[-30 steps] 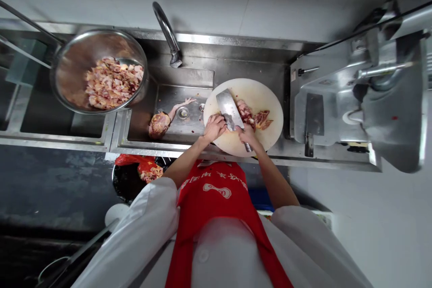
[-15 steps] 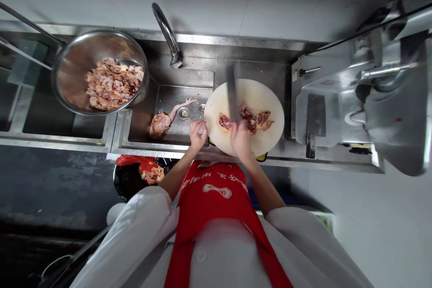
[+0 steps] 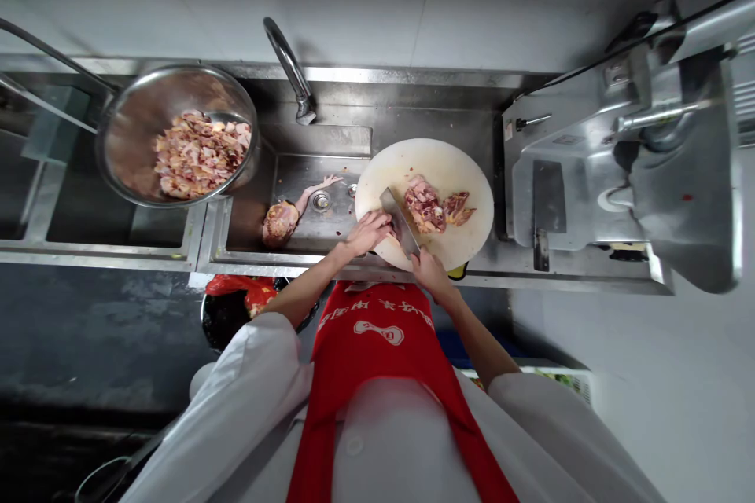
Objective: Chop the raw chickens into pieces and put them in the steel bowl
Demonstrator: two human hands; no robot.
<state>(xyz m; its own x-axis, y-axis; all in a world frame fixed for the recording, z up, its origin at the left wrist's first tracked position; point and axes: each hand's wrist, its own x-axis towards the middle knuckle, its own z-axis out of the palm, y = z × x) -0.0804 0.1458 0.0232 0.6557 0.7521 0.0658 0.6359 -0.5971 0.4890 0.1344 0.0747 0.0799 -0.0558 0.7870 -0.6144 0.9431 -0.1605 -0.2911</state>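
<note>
My right hand (image 3: 429,271) is closed round the handle of a cleaver (image 3: 402,222), whose blade rests at a slant over the left part of a round white cutting board (image 3: 454,159). Left of the blade, my left hand (image 3: 370,231) lies with its fingers curled on a small piece of raw chicken, mostly hidden under them. To the right of the cleaver lie a larger cut of raw chicken (image 3: 425,203) and a smaller darker chicken piece (image 3: 457,209).
A raw chicken leg with its foot (image 3: 281,222) lies in the sink (image 3: 307,234) under a curved faucet (image 3: 286,63). Further left, a steel bowl (image 3: 121,165) holds chopped chicken (image 3: 200,153). A metal machine (image 3: 590,118) stands at right, with another cleaver (image 3: 548,200) on it.
My left hand has moved from the board's left edge onto the meat. The cleaver has come down from a blurred raised position and turned, its blade now beside my left fingers.
</note>
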